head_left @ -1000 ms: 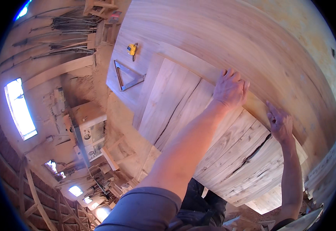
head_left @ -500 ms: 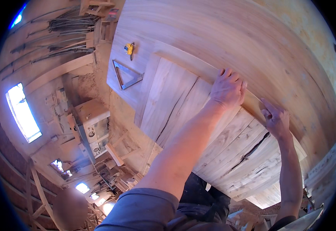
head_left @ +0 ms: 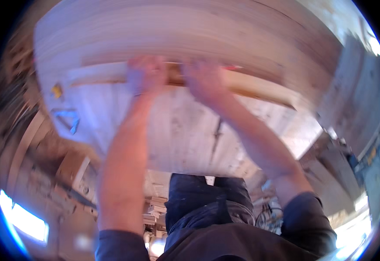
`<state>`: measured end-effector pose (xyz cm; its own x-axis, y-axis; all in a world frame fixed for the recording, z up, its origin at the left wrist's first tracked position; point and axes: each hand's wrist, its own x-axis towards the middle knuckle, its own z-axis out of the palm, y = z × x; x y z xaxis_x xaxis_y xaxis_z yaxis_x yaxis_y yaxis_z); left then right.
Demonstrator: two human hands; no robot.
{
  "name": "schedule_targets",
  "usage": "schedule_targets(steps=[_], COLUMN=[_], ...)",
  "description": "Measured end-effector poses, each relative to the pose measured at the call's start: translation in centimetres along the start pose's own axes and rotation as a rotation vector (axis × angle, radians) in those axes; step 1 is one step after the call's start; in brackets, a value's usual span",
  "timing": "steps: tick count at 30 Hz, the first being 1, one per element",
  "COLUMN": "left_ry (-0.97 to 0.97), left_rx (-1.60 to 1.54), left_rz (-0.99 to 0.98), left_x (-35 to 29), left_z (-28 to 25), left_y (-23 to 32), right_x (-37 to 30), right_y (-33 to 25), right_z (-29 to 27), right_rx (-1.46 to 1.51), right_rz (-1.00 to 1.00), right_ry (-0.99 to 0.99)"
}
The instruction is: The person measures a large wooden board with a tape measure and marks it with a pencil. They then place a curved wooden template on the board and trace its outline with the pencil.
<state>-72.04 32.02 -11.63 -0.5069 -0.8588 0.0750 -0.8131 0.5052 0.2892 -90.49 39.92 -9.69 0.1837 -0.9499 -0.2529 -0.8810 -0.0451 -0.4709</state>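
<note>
A long pale wooden strip [head_left: 259, 89] lies across the boards of a wooden panel [head_left: 177, 130]. My left hand [head_left: 146, 75] is closed over the strip, left of its middle. Close to it on the right, my right hand [head_left: 204, 79] also grips the strip; motion blurs the fingers of both. Just right of that hand shows a small red thing [head_left: 232, 67], too smeared to name. A dark crack runs down one of the panel's boards, below my right wrist.
The panel rests on a large wooden tabletop [head_left: 164, 30]. On its left lie a yellow tool [head_left: 57, 91], too blurred to name, and a metal triangular square [head_left: 70, 118]. Stacked wood pieces [head_left: 157, 206] stand below, beyond the near edge. Grey boards [head_left: 351, 91] are at the right.
My view has swung, so the strip now runs nearly level across it. My right hand has come closer to my left, and its pointing finger is no longer stretched out.
</note>
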Motion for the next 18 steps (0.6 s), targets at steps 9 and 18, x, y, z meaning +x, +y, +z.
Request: schedule_targets(steps=[9, 18], left_ry=[0.049, -0.065], left_rx=[0.055, 0.016], left_rz=[0.052, -0.017], left_x=[0.2, 0.0], left_z=[-0.1, -0.4], left_y=[-0.2, 0.1], right_x=[-1.1, -29.6], right_y=[-2.5, -6.3], right_z=[-2.6, -0.5], right_rx=[0.063, 1.445], right_rz=[0.119, 1.229], right_ry=[0.187, 0.625])
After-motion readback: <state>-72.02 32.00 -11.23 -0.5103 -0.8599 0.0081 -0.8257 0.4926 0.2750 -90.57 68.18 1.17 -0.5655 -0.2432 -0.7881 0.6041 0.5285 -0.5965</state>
